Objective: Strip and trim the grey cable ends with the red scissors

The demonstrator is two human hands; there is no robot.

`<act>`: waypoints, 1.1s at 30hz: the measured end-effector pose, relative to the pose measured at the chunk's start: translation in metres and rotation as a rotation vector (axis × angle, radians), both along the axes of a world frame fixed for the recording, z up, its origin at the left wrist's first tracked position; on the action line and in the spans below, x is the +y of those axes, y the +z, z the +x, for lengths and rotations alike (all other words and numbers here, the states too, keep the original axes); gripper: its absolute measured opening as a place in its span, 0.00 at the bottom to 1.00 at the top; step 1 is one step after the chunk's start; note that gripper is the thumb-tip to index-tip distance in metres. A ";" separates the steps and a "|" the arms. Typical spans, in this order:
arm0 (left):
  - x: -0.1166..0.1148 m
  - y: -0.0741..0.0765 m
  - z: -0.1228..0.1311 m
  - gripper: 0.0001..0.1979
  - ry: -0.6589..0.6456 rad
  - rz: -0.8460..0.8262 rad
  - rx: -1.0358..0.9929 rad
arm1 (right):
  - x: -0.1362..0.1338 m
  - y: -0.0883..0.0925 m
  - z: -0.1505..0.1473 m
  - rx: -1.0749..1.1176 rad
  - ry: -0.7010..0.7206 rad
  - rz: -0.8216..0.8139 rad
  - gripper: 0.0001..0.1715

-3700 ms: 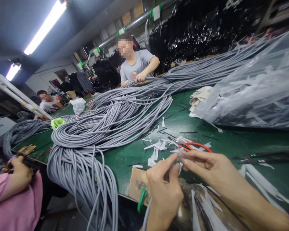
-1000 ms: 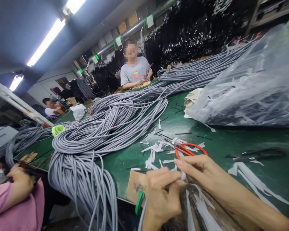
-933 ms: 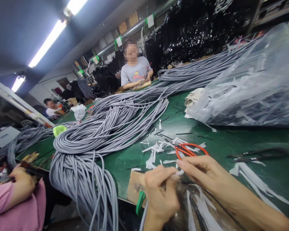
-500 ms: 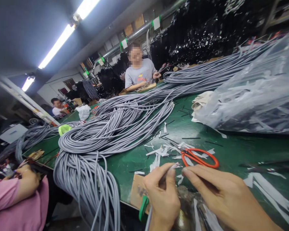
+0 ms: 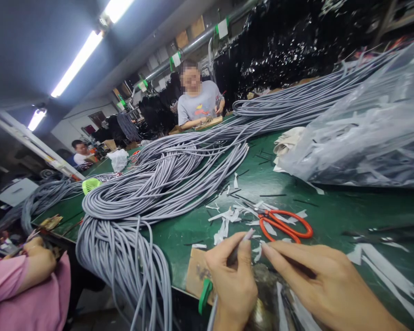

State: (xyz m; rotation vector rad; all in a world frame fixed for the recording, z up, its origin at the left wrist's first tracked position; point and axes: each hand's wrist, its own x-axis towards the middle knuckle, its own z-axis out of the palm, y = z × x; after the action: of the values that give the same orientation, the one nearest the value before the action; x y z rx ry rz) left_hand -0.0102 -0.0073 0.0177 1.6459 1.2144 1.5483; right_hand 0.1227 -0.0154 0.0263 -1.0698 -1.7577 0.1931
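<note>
My left hand [image 5: 232, 278] pinches a grey cable between thumb and forefinger. The cable's pale end [image 5: 249, 233] sticks up past the fingertips, and its grey length shows again below the wrist. Just to the right, my right hand [image 5: 320, 276] is closed in a pinch, its fingertips a small gap from the cable end. What those fingers hold, if anything, I cannot make out. Beyond both hands lie red-handled scissors [image 5: 286, 224] among white scraps [image 5: 224, 225] and short black pieces. A wooden board [image 5: 196, 271] with a green clip [image 5: 205, 295] sits left of my left hand.
Long bundles of grey cable [image 5: 152, 179] cross the green table [image 5: 331, 207] and hang over its near edge. At right rests a clear plastic bag [image 5: 362, 133] of scraps beside a pale cloth [image 5: 288, 145]. One person sits opposite; a pink sleeve [image 5: 7, 285] shows at left.
The cable end in my left hand now points more upward and shows more clearly. My right hand has barely shifted. The person opposite has moved an arm.
</note>
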 end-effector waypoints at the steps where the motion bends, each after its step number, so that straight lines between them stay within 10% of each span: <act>1: 0.000 0.000 0.000 0.12 -0.005 -0.007 0.017 | 0.000 0.000 -0.001 -0.008 -0.002 0.013 0.24; 10: 0.002 0.002 0.000 0.24 -0.159 -0.051 0.216 | 0.009 0.001 -0.010 -0.190 -0.230 0.290 0.28; 15: -0.001 0.000 -0.003 0.25 -0.152 -0.116 0.159 | 0.019 0.011 0.016 -0.122 -0.539 0.134 0.25; 22: 0.005 0.000 -0.003 0.32 -0.265 -0.307 -0.104 | 0.019 0.001 0.007 0.301 -0.018 -0.231 0.20; 33: 0.003 0.007 -0.003 0.31 -0.303 -0.334 -0.063 | 0.015 0.009 0.005 0.402 0.115 -0.354 0.14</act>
State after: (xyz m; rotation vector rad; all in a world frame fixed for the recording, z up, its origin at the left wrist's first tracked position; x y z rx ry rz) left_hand -0.0129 -0.0046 0.0243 1.4703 1.0655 1.1350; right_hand 0.1276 -0.0004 0.0355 -1.0862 -1.4476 0.7613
